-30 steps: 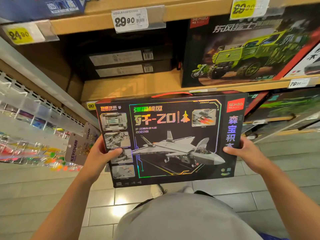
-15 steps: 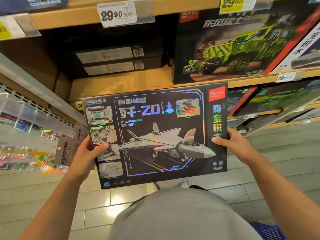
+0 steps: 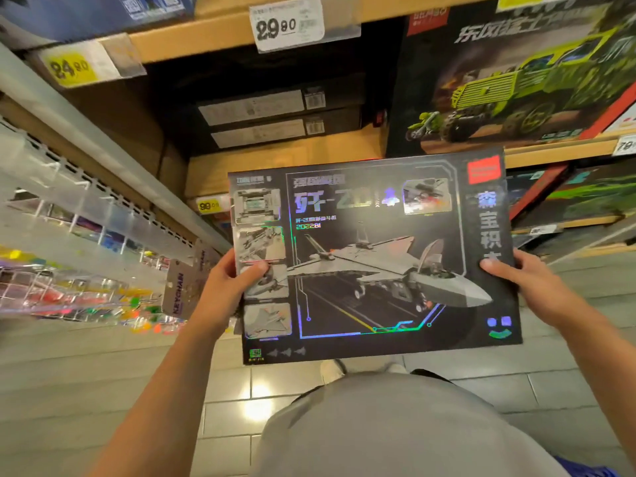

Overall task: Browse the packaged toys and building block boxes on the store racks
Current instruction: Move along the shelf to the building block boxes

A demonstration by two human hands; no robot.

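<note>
Before wooden store shelves (image 3: 220, 39), the left hand (image 3: 220, 290) and right hand (image 3: 530, 287) grip a flat black jet-fighter box (image 3: 375, 256), long axis sideways, the jet's nose pointing right; small print seems blurred.

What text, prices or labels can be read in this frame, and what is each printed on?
"29 90": white shelf price tag.
"24 90": yellow shelf price tag.
"99": small yellow lower-shelf tag.
"202281": black fighter-jet building block box.
"KEYCHAIN": hanging grey card tag.
Box's red logo, barcode stickers, green truck box lettering: too blurred.
</note>
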